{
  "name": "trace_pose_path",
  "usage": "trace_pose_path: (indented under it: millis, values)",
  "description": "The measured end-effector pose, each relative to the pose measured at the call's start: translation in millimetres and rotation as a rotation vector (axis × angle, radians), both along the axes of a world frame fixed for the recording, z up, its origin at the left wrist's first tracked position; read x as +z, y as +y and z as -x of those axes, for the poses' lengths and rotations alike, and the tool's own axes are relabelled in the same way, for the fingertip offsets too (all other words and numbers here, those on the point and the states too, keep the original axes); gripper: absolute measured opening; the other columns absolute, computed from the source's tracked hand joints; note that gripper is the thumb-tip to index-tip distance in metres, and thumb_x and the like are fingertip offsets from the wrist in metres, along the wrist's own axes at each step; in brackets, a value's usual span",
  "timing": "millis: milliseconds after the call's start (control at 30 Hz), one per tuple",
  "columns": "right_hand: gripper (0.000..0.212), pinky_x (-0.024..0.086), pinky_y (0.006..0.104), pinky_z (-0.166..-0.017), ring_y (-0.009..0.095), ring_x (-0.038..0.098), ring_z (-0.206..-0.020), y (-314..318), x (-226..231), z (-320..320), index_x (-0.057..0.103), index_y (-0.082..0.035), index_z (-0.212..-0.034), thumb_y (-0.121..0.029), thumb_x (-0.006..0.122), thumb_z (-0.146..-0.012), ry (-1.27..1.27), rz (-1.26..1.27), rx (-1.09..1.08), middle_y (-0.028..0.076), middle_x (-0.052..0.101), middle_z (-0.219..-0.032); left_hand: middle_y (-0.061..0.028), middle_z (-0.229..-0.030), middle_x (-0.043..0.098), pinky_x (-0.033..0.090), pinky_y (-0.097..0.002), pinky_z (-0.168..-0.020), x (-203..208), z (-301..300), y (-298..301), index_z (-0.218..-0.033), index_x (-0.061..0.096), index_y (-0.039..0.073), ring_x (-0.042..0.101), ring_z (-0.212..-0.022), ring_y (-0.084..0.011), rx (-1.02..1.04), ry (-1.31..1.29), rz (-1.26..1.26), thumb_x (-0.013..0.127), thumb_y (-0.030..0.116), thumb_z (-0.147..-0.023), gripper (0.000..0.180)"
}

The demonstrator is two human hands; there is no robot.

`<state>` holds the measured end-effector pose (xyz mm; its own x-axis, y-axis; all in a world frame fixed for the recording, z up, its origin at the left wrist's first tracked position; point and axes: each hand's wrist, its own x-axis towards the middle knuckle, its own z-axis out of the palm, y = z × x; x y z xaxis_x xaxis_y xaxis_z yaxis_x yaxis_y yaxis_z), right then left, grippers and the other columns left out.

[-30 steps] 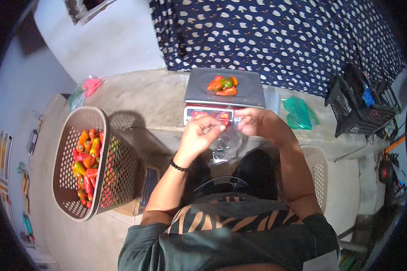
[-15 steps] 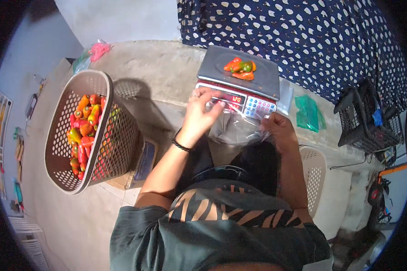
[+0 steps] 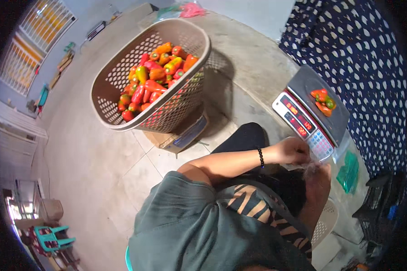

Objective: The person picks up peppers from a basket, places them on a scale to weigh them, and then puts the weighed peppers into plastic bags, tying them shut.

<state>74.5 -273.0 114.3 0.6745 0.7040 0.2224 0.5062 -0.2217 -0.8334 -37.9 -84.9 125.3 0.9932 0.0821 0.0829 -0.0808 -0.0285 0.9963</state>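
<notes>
A clear bag lies between left hand and right hand, both grasping it.

A clear plastic bag (partly hidden) is bunched between left hand and right hand.

L forearm reaches across to person's R, L wrist near straight, L hand curled inward; R forearm angles up, R hand close by, blurred, grip details n/a.
</notes>
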Motion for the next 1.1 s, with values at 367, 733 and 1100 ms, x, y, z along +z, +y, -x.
trace_pose_path:
  millis: [367, 733, 1100]
  values:
    - [0.017, 0.044, 0.0225, -0.064, 0.01, 0.048, -0.067, -10.3, -31.4, -17.9, 0.052, -0.01, -0.09, -0.023, 0.043, -0.094, 0.348, 0.201, 0.087, 0.0, 0.05, -0.079, -0.0022, -0.068, 0.05, 0.047, -0.029, -0.052, -22.9, -23.4, -13.3, -0.084, 0.048, 0.009, 0.051, -0.057, -0.0126, 0.174, 0.047, 1.221, 0.052, 0.009, -0.085, 0.004]
    - [0.046, 0.045, 0.0439, -0.087, 0.028, 0.057, -0.098, -7.3, -25.3, -21.5, 0.048, 0.001, -0.118, -0.035, 0.05, -0.088, 0.994, -0.361, 0.143, 0.014, 0.058, -0.106, -0.0053, -0.098, 0.059, 0.047, -0.0282, -0.077, -145.9, -46.2, -41.2, -0.106, 0.052, 0.003, 0.057, -0.086, -0.0144, -0.19, 0.211, 1.134, 0.048, 0.014, -0.092, 0.018]
    - [0.043, 0.046, 0.0355, -0.081, 0.019, 0.057, -0.091, 8.2, -43.6, -20.3, 0.048, 0.0, -0.118, -0.027, 0.055, -0.085, 0.806, -0.258, -0.166, 0.01, 0.057, -0.101, -0.0039, -0.086, 0.058, 0.045, -0.0279, -0.073, -37.7, -11.5, -36.7, -0.094, 0.052, 0.004, 0.055, -0.08, -0.0116, 0.073, -0.005, 0.936, 0.056, 0.012, -0.087, 0.011]
